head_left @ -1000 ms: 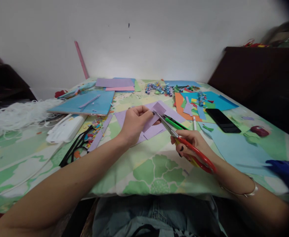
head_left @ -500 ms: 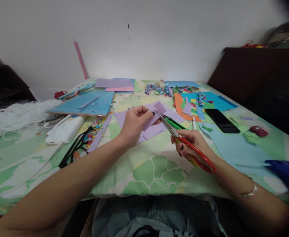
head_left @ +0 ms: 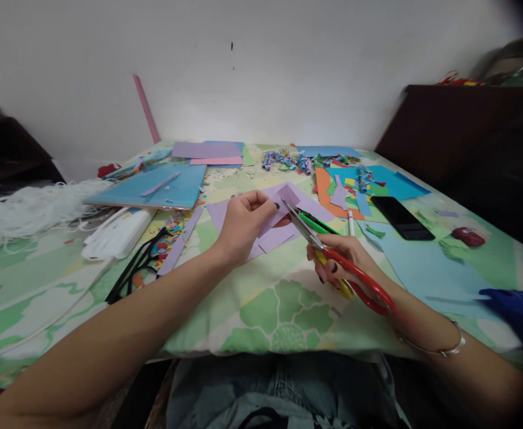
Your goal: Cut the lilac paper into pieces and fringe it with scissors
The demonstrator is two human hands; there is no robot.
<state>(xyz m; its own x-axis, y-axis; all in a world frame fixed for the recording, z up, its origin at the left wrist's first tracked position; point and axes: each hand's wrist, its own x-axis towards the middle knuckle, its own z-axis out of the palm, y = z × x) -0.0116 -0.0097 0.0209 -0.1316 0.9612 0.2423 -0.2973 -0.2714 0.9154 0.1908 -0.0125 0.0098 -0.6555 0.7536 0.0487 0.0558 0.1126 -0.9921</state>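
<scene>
Between its thumb and fingers my left hand pinches a small piece of purple paper, held up over the table. My right hand is wrapped round the handles of red and yellow scissors. The scissor blades point up and left, with their tips at the purple piece near my left fingertips. Under both hands lies a larger purple sheet, with a cut purple rectangle on it. A green and black tool, partly hidden behind the scissors, rests on the sheet.
A black phone, a white marker and light blue paper lie on the right. Curled paper strips sit at the back. On the left are a blue book, black-framed glasses and tangled white cord.
The scissors' handles have spread wider, with the yellow loop lower and further from the red one. My left hand and the purple piece have hardly moved.
</scene>
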